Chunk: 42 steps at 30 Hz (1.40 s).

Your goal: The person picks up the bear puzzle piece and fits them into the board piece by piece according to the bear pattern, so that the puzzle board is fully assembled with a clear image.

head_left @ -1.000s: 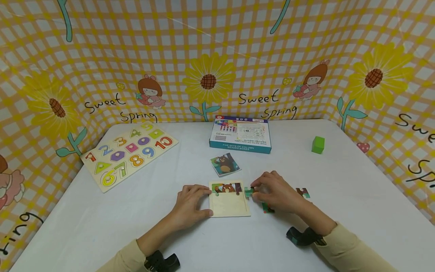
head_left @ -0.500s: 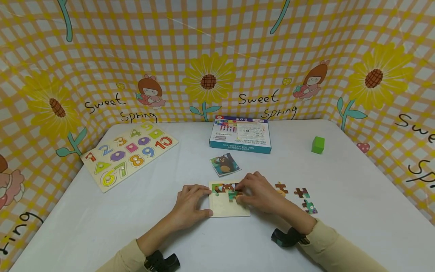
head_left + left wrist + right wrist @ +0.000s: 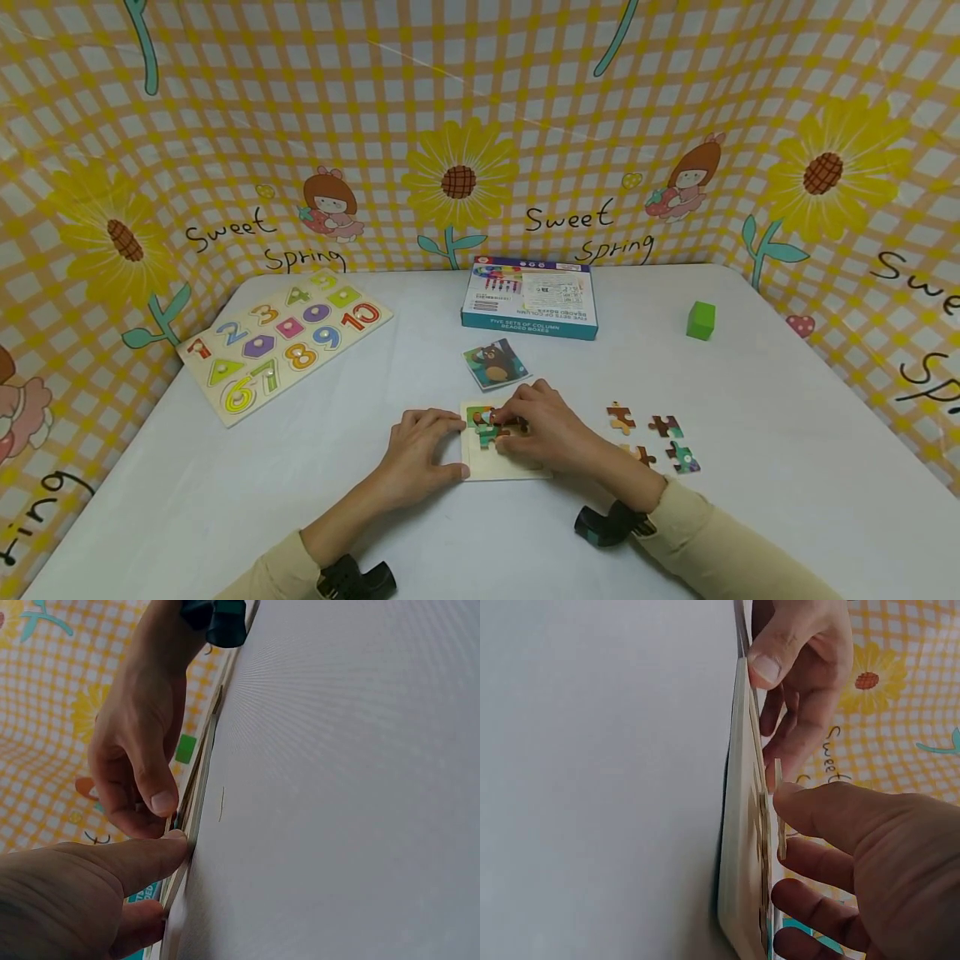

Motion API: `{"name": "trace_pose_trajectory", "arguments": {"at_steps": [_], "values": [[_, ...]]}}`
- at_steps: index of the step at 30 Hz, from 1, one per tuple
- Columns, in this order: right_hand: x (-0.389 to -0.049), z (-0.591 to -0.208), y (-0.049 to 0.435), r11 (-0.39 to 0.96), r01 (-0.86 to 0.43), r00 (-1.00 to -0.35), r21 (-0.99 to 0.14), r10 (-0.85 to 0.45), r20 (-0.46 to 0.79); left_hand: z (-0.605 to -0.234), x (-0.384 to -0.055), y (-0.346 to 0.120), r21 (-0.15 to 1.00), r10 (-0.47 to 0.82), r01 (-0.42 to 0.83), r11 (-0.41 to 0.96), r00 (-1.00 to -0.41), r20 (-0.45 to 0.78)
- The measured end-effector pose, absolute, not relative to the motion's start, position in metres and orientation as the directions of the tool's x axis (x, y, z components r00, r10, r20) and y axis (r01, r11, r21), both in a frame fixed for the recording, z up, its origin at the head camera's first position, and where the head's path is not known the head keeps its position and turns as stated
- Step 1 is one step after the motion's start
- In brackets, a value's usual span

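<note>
My left hand [image 3: 420,454] holds the left side of a square wooden puzzle tray [image 3: 504,470], its thumb at the near corner and fingers farther up the edge. Over the tray, my right hand [image 3: 551,429] pinches a green and brown jigsaw piece [image 3: 486,437] between thumb and fingers. In the right wrist view that piece [image 3: 778,771] stands slightly off the tray's face [image 3: 739,862]. Fitted pieces with a bear's head line the tray's top row, partly hidden by the right hand. Several loose jigsaw pieces [image 3: 666,426] lie right of the tray, one partly behind the right forearm.
A bear picture card [image 3: 497,364] lies just beyond the tray, with a flat blue box [image 3: 529,298] behind it. At back left is a wooden number board [image 3: 288,350]. A green block [image 3: 701,320] stands at back right. Patterned cloth [image 3: 555,100] rises behind the table.
My right hand has brought the green and brown piece leftward from beside the tray to over its upper left part, uncovering loose pieces on the right. My left hand stays at the tray.
</note>
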State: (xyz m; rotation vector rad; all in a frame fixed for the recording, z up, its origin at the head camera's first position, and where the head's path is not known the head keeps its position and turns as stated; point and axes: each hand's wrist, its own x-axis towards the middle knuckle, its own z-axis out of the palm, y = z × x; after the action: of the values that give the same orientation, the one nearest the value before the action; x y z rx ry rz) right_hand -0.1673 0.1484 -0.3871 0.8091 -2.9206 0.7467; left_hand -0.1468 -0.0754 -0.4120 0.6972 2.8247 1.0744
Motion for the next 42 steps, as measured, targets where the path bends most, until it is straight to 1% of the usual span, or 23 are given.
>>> {"name": "trace_pose_trajectory", "arguments": {"at_steps": [11,25,42], "values": [[-0.1690,-0.3921,0.1398,0.748,-0.532,-0.845,-0.397,-0.503,0.182,-0.4118,-0.1476,-0.0755,0.640,0.426,0.393,0.660,-0.898,0.113],[-0.1695,-0.3942,0.1391,0.741,-0.553,-0.832,-0.380,-0.518,0.200,-0.4128,-0.1482,-0.0750,0.628,0.425,0.401,0.667,-0.897,0.121],[-0.1701,-0.3940,0.1387,0.743,-0.559,-0.828,-0.369,-0.527,0.194,-0.4110,-0.1483,-0.0732,0.647,0.406,0.385,0.658,-0.905,0.127]]}}
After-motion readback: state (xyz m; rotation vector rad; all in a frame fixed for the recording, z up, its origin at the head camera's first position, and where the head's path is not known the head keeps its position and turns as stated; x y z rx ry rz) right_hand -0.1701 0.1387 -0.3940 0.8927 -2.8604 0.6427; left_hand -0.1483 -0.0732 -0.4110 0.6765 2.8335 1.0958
